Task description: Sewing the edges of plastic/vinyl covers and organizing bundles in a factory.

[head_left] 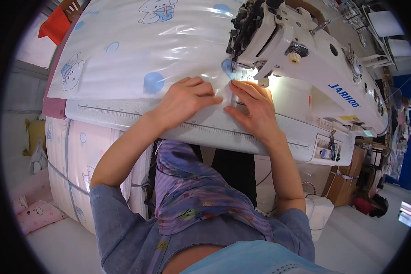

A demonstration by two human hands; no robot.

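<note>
Left grip: my left hand (186, 100) is curling loosely over the front edge of the sheet; can't tell if I'm actually pinching any of it.
Right grip: my right hand (256, 107) is resting with the thumb spreading well away from the fingertips, and those are lying by the sheet's right edge, just beside the lit needle area (246, 74).
Sheet: the shiny white sheet (178, 52) with cartoon dogs and blue dots is covering most of the tabletop (114, 117), its right edge lying near the sewing machine (283, 50).
Ruler marks: these (201, 126) are running along the front of the tabletop, under my wrists.
Finger risk: my right fingertips are sitting awfully close to that needle area, so I'm guessing one slip while it's running could nick me.
Edge risk: neither grip is looking firm, so the edge could be skewing if my hands are pulling unevenly.
Wrinkle risk: the surface is rippling, so a fold could be getting caught underneath.
</note>
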